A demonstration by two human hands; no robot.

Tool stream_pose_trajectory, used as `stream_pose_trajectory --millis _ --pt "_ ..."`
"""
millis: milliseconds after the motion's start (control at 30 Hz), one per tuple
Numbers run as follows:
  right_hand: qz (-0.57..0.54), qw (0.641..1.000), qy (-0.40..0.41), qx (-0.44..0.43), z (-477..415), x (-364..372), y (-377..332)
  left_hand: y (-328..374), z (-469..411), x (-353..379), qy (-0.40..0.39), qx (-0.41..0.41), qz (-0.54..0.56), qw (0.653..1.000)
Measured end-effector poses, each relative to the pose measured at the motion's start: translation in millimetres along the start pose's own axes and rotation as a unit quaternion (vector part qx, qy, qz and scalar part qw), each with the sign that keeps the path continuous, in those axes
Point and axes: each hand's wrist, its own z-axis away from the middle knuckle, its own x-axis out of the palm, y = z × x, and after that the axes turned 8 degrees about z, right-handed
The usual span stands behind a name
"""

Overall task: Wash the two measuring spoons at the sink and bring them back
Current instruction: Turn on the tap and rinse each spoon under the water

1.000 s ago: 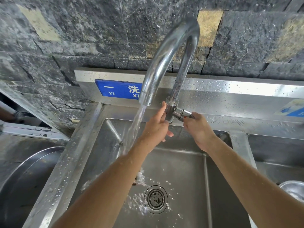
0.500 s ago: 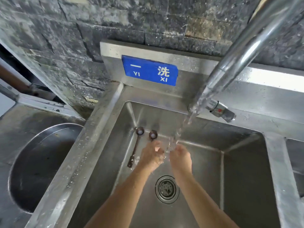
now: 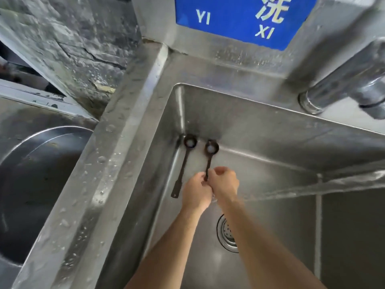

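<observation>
Two dark long-handled measuring spoons lie in the far left corner of the steel sink [image 3: 270, 142], bowls toward the back wall. The left spoon [image 3: 183, 163] lies free along the sink's left wall. The handle of the right spoon [image 3: 210, 151] runs down between my hands. My left hand [image 3: 194, 191] and my right hand [image 3: 224, 181] press together, fingers curled around that handle's end, which is hidden between them. A stream of water [image 3: 302, 187] comes in from the right and lands at my wrists.
The faucet base and valve [image 3: 341, 94] stand on the back ledge at the right. A blue sign [image 3: 235, 19] is on the backsplash. The drain strainer [image 3: 228, 234] lies below my right forearm. A round steel basin [image 3: 41, 184] sits left of the wet rim.
My hands left the faucet valve, dropped into the running water, then moved forward onto the right spoon's handle. The view has tilted down and closer to the sink corner.
</observation>
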Motion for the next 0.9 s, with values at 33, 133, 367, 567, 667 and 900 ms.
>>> stream_pose_trajectory --millis 33,133,367,567,667,900 --pt "-0.006 1.0 0.004 0.0 -3 3 1 -2 -4 1 -0.002 0.001 0.005 1.0" --pt "-0.022 1.0 0.012 -0.001 -9 9 3 -5 -14 2 0.0 0.009 0.008 1.0" --pt "-0.09 0.996 -0.017 0.0 -8 7 9 4 -15 -3 0.006 0.018 0.001 1.0" --pt "-0.18 0.981 -0.071 -0.011 21 -23 11 40 4 -7 -0.006 0.022 0.048 0.999" --pt "-0.221 0.972 -0.084 -0.004 46 -43 1 64 24 -7 -0.02 0.016 0.086 0.996" --pt "-0.261 0.961 -0.093 -0.015 118 -108 -1 104 102 -13 -0.03 0.032 0.107 0.993"
